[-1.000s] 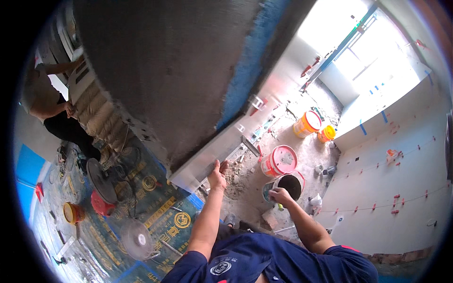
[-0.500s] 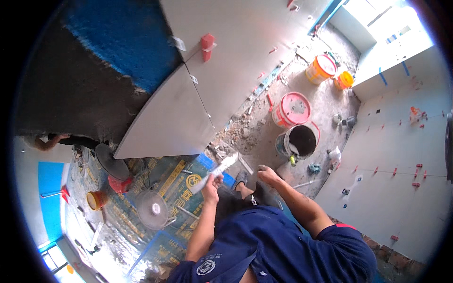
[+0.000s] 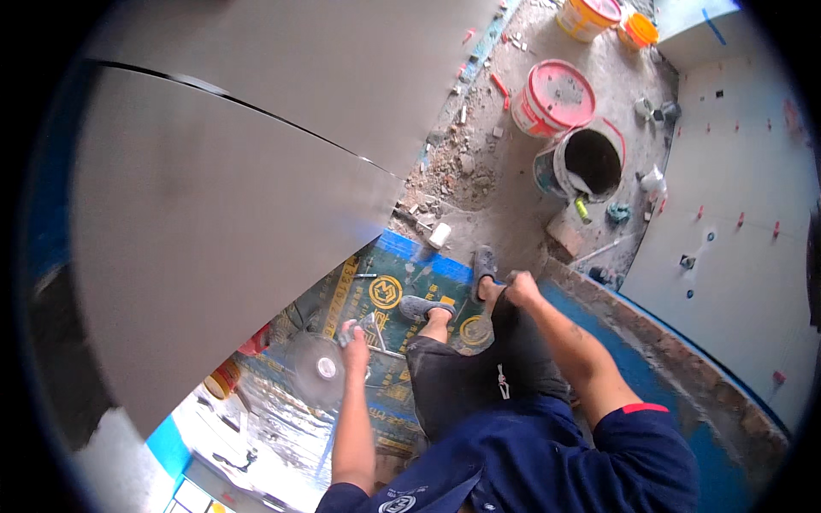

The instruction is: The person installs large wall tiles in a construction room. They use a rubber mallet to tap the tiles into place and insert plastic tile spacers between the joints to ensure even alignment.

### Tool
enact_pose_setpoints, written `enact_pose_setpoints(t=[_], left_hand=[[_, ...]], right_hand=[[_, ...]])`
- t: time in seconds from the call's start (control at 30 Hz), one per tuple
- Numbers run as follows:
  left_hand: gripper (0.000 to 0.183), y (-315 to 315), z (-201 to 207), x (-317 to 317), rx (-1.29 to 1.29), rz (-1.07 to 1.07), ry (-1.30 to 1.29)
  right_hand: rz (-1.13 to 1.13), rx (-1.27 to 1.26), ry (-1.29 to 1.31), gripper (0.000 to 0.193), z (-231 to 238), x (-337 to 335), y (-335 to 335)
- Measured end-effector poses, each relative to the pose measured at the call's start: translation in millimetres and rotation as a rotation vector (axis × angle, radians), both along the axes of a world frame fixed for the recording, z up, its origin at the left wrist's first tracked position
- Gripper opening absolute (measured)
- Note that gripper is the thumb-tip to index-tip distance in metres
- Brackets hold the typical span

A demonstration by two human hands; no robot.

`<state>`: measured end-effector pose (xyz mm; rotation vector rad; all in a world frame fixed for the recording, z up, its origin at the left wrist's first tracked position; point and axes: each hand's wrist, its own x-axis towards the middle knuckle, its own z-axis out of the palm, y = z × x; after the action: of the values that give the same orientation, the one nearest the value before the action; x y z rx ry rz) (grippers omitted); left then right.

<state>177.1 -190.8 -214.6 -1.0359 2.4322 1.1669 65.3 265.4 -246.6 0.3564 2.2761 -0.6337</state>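
Observation:
My left hand point(image 3: 352, 335) is closed round the handle of a trowel-like tool point(image 3: 375, 327). Its pale metal blade points away over the floor sheet; its exact kind is blurred. Below that hand lies a round grey disc point(image 3: 318, 368) with a white centre. My right hand point(image 3: 523, 291) is curled closed over my right knee, against my dark shorts point(image 3: 479, 359); whatever its fingers may hold is hidden. Ahead of my feet, a mallet with a white head point(image 3: 440, 235) lies on the ground. Large grey tiles point(image 3: 231, 214) cover the wall on the left.
Rubble point(image 3: 462, 162) lies along the tiled wall's foot. An open bucket of dark mix point(image 3: 592, 162) stands beside a red-lidded bucket point(image 3: 560, 94), with orange buckets point(image 3: 588, 17) behind. A low brick kerb point(image 3: 658, 325) runs on my right. A printed protective sheet point(image 3: 428, 274) covers the floor underfoot.
My view has turned and come closer to the left wall's tiles. My left hand has lowered with the tool toward the grey disc. My right hand remains curled. The other person's arm has left view.

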Motion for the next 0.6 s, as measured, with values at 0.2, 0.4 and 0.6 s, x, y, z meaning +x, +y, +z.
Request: enact_pose_setpoints(t=[0.2,0.4,0.6], left_hand=[[0.044,-131,-185,17,0.274,0.276,-0.438],[0.025,-164,-334,72,0.188,0.304,-0.497],[0.024,-131,-455,89,0.462,0.322,-0.749]], right_hand=[[-0.001,-0.026,0.131,0.035,-147,-66,-41],[0.884,-0.141,-0.046,0.035,-247,-149,-155],[1.545,0.018,-0.076,0.056,-309,-233,-179]])
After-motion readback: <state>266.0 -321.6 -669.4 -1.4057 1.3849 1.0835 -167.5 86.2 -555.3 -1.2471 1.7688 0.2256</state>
